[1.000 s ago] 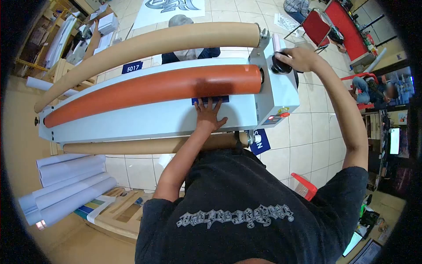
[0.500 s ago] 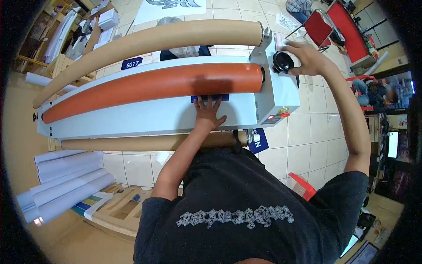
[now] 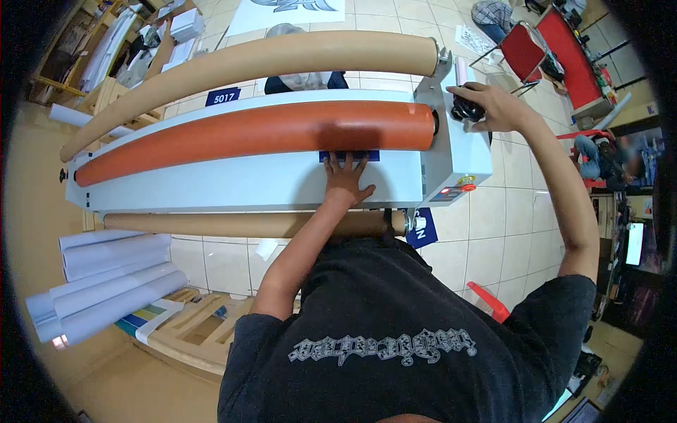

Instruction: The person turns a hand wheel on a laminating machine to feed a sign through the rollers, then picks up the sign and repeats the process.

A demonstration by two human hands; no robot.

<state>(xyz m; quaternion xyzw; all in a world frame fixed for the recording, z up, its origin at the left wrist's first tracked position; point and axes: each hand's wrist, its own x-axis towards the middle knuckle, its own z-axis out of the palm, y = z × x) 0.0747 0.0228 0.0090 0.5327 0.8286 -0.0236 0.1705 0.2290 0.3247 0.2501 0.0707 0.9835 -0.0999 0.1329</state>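
My left hand [image 3: 344, 185] lies palm down with fingers spread on the white bed of a roller laminating machine [image 3: 268, 185]. Its fingertips touch a dark blue sheet [image 3: 370, 156] at the front of the long orange roller [image 3: 247, 134]; the sheet's far edge is hidden under the roller. At the machine's right end, my right hand [image 3: 502, 107] has its fingers curled round a black knob [image 3: 465, 111]. A brown roll [image 3: 296, 53] runs above the orange roller, and another brown roll [image 3: 268, 224] sits along the near side.
A red button [image 3: 467, 187] is on the right housing. Rolled white sheets [image 3: 116, 289] lie at left by a wooden pallet [image 3: 201, 328]. Beyond the machine are a seated person [image 3: 300, 81] and a red chair [image 3: 523, 51]. Another person [image 3: 599, 158] sits at far right.
My right hand has closed from spread fingers onto the black knob. The left hand keeps its place on the blue sheet. The whole view has shifted slightly.
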